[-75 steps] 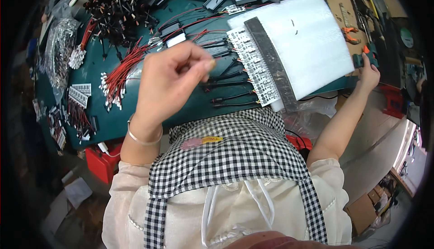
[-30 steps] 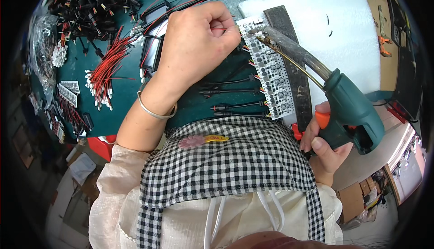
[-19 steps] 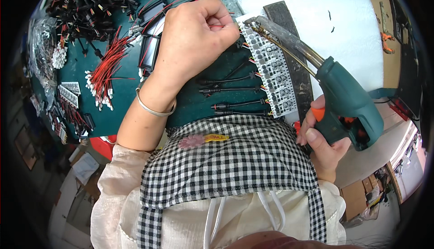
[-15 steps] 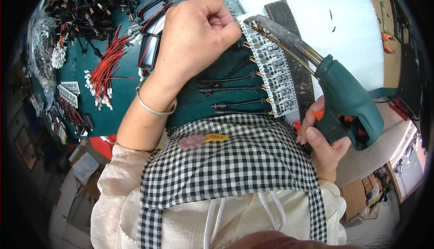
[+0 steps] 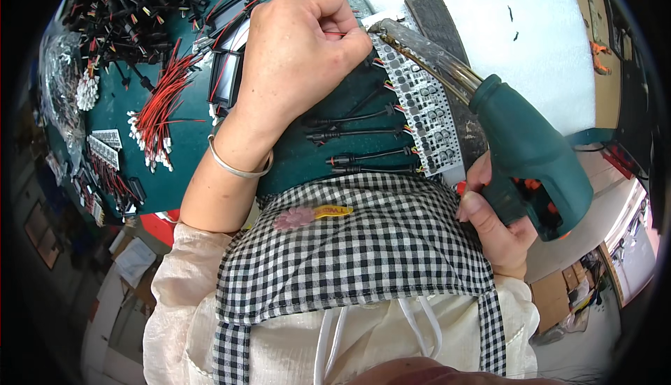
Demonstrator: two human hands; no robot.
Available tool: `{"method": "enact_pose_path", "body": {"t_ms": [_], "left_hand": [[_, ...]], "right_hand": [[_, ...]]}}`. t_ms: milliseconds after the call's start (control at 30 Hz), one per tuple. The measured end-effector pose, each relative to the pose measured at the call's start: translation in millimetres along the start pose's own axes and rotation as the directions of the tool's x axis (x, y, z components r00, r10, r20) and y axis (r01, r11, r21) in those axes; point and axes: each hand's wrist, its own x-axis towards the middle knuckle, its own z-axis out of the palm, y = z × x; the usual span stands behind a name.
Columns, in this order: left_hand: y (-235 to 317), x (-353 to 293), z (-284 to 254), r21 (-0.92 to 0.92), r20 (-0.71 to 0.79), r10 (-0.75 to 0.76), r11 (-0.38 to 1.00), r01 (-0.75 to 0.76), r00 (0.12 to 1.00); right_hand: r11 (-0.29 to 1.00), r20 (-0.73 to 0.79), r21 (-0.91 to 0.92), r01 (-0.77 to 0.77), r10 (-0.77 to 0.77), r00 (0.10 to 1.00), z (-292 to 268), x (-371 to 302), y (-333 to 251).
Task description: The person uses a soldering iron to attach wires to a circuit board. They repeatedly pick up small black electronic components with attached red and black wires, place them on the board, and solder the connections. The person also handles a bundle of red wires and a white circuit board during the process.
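Note:
My left hand (image 5: 293, 53) is closed in a pinch at the upper left corner of a white panel of small circuit boards (image 5: 419, 98). Between its fingers runs a thin red wire (image 5: 334, 33). My right hand (image 5: 493, 227) grips the handle of a green soldering gun (image 5: 531, 140) with an orange trigger. The gun's metal tip points up and left, close to my left fingertips at the board's upper end. Whether the tip touches the board cannot be made out. Several short black cables (image 5: 363, 133) with coloured leads extend from the panel's left edge.
A dark flat bar (image 5: 437, 28) lies along the panel's right side, on a white foam sheet (image 5: 531, 49). At left are a bunch of red wires with white connectors (image 5: 164, 105), a heap of black cables (image 5: 133, 14) and clear plastic bags (image 5: 63, 70). Black-framed parts (image 5: 225, 81) sit behind my left wrist.
The soldering gun has shifted slightly left, its tip coming nearer my left fingertips. My left hand keeps its pinch on the red wire, almost still.

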Motion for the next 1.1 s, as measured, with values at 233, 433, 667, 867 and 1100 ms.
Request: {"method": "enact_pose_path", "body": {"t_ms": [233, 433, 667, 867, 1100], "left_hand": [[0.6, 0.5, -0.7, 0.026, -0.008, 0.015, 1.000, -0.015, 1.000], [5.8, 1.7, -2.0, 0.063, -0.012, 0.017, 0.998, -0.016, 1.000], [3.4, -3.9, -1.0, 0.070, -0.025, 0.032, 0.997, -0.030, 0.999], [8.6, -8.3, -1.3, -0.027, -0.049, 0.011, 1.000, -0.013, 0.999], [5.9, -6.9, -4.5, -0.040, -0.022, 0.024, 0.999, -0.025, 0.999]], "right_hand": [[0.959, -0.089, 0.282, 0.039, -0.014, 0.996, -2.8, 7.5, -12.7], [0.943, -0.152, 0.327, 0.059, -0.009, 0.988, -1.6, 12.8, -22.9], [0.928, -0.127, 0.368, 0.057, -0.010, 0.992, -1.7, 16.8, -17.6], [0.899, -0.114, 0.432, 0.067, -0.019, 0.993, -11.1, 17.1, -17.3], [0.937, -0.107, 0.337, 0.090, -0.057, 0.993, -11.0, 17.1, -16.4]]}}
